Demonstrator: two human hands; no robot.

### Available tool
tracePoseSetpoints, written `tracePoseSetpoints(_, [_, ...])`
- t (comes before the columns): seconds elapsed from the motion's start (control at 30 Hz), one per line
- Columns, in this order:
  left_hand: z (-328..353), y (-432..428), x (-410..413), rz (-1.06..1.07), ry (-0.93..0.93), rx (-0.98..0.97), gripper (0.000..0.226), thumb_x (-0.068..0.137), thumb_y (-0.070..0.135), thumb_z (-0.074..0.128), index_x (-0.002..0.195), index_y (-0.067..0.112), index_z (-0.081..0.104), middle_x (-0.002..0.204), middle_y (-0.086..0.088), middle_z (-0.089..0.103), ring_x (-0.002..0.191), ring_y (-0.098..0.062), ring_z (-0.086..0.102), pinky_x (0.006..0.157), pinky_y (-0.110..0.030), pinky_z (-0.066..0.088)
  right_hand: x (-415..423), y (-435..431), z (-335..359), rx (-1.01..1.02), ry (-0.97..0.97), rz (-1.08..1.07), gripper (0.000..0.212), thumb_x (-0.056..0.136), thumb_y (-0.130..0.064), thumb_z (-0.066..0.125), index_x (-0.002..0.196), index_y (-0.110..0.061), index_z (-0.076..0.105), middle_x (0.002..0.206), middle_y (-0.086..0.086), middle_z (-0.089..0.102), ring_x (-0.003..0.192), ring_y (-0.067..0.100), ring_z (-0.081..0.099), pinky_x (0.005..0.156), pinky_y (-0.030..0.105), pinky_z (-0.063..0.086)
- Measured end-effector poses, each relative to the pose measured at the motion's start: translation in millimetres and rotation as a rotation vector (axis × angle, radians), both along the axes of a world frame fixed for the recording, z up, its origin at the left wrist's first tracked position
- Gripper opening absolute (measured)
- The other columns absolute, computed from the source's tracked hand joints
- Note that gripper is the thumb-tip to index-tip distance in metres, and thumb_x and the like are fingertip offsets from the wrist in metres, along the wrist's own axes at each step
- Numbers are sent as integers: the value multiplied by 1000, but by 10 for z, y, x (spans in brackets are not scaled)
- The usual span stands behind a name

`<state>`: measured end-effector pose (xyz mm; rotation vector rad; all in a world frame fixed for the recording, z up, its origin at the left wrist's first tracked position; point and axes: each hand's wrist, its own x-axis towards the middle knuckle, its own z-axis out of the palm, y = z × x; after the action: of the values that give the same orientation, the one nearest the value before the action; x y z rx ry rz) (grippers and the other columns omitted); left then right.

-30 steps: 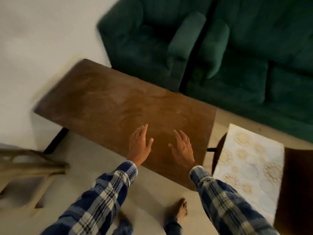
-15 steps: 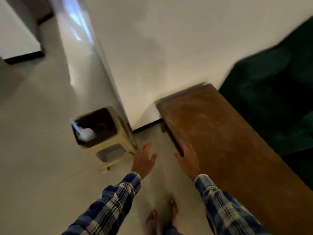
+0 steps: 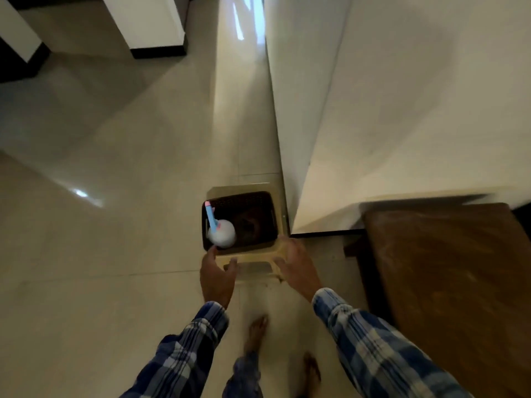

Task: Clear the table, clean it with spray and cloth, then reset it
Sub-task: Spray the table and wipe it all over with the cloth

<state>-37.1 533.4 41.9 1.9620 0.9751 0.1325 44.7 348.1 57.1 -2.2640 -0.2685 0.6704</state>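
A white round spray bottle (image 3: 222, 235) with a blue and pink nozzle stands in a dark brown basket (image 3: 258, 201) on top of a beige plastic stool (image 3: 247, 258) on the floor. Something dark lies beside the bottle in the basket; I cannot tell what it is. My left hand (image 3: 217, 278) hovers with spread fingers at the stool's near left corner, just below the bottle. My right hand (image 3: 296, 265) lies over the stool's near right corner with its fingers extended. The bare brown wooden table (image 3: 448, 268) stands at the right.
The stool sits against a white wall corner (image 3: 373, 110), left of the table's end. Glossy tiled floor (image 3: 100, 196) spreads to the left. White cabinets with dark bases (image 3: 149, 24) stand at the far top left. My bare feet (image 3: 255, 334) are just behind the stool.
I have turned left from the table toward the stool. Both hands have moved from over the tabletop to the stool's near corners, holding nothing.
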Motion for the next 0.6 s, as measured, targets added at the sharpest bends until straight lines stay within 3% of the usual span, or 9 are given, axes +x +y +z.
tracePoseSetpoints(0.2, [-564,686,638,-14,-150,-5,91,81,15,80,153,15,24,154,-6,37,141,-20,38,115,-42,36,685,895,-705,-63,-5,74,62,97,-28,62,154,-22,37,150,6,45,135,24,46,106,32,41])
tracePoseSetpoints(0.33, [-885,969,892,-201,-254,-58,85,85,4,74,154,13,25,154,-1,39,141,-11,41,114,-32,40,982,1269,-1144,-230,-24,165,75,95,-24,66,158,-23,25,157,15,30,140,34,37,108,45,42])
tracePoseSetpoints(0.47, [-1143,1036,1071,-288,-279,-6,80,88,7,73,152,15,26,155,-2,38,139,-4,40,114,-24,36,1143,1471,-1451,-393,-1,206,85,92,-21,68,160,-30,17,159,19,19,141,44,29,107,55,43])
tracePoseSetpoints(0.53, [-1130,985,1156,-256,-318,5,67,89,8,70,147,5,36,147,-2,46,130,4,46,106,-14,38,1192,1528,-1502,-464,-64,220,79,92,-20,66,158,-30,24,158,19,20,138,44,31,103,53,47])
tracePoseSetpoints(0.6, [-1100,934,1227,-217,-349,35,58,91,7,68,142,1,41,137,14,51,120,10,49,100,-8,37,1235,1531,-1555,-461,-148,220,59,96,-18,59,152,-25,40,154,17,30,132,42,40,98,48,50])
